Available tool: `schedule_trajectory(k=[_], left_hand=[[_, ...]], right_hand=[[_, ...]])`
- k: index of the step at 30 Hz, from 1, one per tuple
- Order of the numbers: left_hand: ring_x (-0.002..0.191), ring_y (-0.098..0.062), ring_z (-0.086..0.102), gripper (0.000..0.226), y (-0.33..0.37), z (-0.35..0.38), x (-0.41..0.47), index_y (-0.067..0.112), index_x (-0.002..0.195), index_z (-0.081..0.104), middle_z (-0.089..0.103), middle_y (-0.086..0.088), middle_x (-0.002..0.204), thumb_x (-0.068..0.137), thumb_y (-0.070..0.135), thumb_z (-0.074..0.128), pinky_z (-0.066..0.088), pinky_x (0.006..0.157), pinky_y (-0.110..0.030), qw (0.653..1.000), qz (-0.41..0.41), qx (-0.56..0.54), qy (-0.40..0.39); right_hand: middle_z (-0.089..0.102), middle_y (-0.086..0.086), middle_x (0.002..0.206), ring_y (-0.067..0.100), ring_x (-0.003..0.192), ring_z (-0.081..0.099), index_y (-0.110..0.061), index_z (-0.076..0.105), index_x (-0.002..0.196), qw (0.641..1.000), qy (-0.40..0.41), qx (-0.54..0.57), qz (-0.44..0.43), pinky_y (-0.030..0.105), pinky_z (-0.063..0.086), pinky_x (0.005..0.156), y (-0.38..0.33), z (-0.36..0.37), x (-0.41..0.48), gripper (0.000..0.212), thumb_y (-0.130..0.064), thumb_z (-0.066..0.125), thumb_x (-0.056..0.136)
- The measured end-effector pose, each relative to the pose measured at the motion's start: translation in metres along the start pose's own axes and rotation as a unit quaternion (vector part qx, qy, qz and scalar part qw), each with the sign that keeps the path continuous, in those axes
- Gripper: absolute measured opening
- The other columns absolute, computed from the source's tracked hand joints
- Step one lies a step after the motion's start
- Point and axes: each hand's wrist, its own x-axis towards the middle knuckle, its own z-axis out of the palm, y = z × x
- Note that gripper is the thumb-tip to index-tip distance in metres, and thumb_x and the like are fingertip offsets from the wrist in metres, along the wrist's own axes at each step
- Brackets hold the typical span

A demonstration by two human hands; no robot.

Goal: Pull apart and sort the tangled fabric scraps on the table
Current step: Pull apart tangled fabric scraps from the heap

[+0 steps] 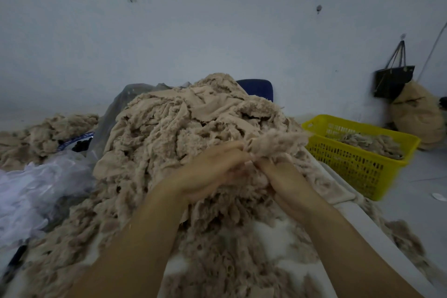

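A big heap of tangled beige fabric scraps (pixel 179 128) covers the white table (pixel 377 230) in front of me. My left hand (pixel 208 172) and my right hand (pixel 287 181) meet at the heap's near right side. Both pinch a fluffy beige scrap (pixel 278 140) that sticks up and to the right above my fingertips. My fingertips are blurred and partly buried in the fibres. More frayed scraps spread over the table below my forearms.
A yellow plastic basket (pixel 358 167) with a few beige scraps stands on the right. A smaller beige pile (pixel 43 133) and clear plastic bags (pixel 36 189) lie on the left. A black bag (pixel 394 80) hangs on the wall above a stuffed sack (pixel 416 113).
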Motion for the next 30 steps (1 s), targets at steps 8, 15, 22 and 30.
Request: schedule_trajectory(k=[8, 15, 22, 30], left_hand=[[0.109, -0.017, 0.056, 0.033, -0.034, -0.034, 0.005, 0.023, 0.115, 0.059, 0.054, 0.001, 0.122, 0.095, 0.049, 0.058, 0.05, 0.093, -0.036, 0.874, -0.06, 0.394, 0.278], [0.064, -0.013, 0.059, 0.027, -0.037, -0.014, 0.005, 0.019, 0.078, 0.056, 0.06, 0.0, 0.071, 0.1, 0.034, 0.054, 0.045, 0.056, -0.024, 0.946, 0.016, 0.182, 0.266], [0.105, -0.027, 0.068, 0.016, -0.015, -0.042, -0.002, 0.011, 0.094, 0.06, 0.07, -0.014, 0.113, 0.104, 0.02, 0.05, 0.058, 0.089, -0.045, 0.904, 0.052, -0.281, 0.318], [0.072, -0.016, 0.062, 0.021, -0.029, -0.054, -0.003, 0.017, 0.09, 0.056, 0.064, -0.003, 0.085, 0.106, 0.019, 0.043, 0.052, 0.057, -0.028, 0.813, 0.067, -0.338, 0.47]], right_hand=[[0.065, 0.02, 0.109, 0.023, 0.089, 0.072, 0.002, 0.053, 0.119, 0.854, 0.159, 0.495, 0.026, 0.026, 0.059, 0.058, 0.01, -0.066, 0.009, 0.056, -0.045, 0.062, 0.089], [0.063, -0.019, 0.104, -0.003, 0.084, 0.064, -0.029, 0.062, 0.116, 0.971, 0.005, -0.231, -0.064, 0.011, 0.048, 0.068, 0.037, 0.003, 0.006, 0.032, -0.048, 0.063, 0.091], [0.035, -0.001, 0.062, 0.009, 0.052, 0.032, -0.024, 0.029, 0.068, 0.88, 0.016, -0.465, -0.09, 0.031, 0.027, 0.056, 0.034, 0.009, 0.006, 0.039, -0.025, 0.041, 0.106], [0.038, -0.012, 0.048, 0.004, 0.042, 0.032, -0.018, 0.037, 0.064, 0.94, 0.098, -0.314, -0.095, 0.021, 0.024, 0.045, 0.018, 0.007, 0.007, 0.038, -0.024, 0.045, 0.101]])
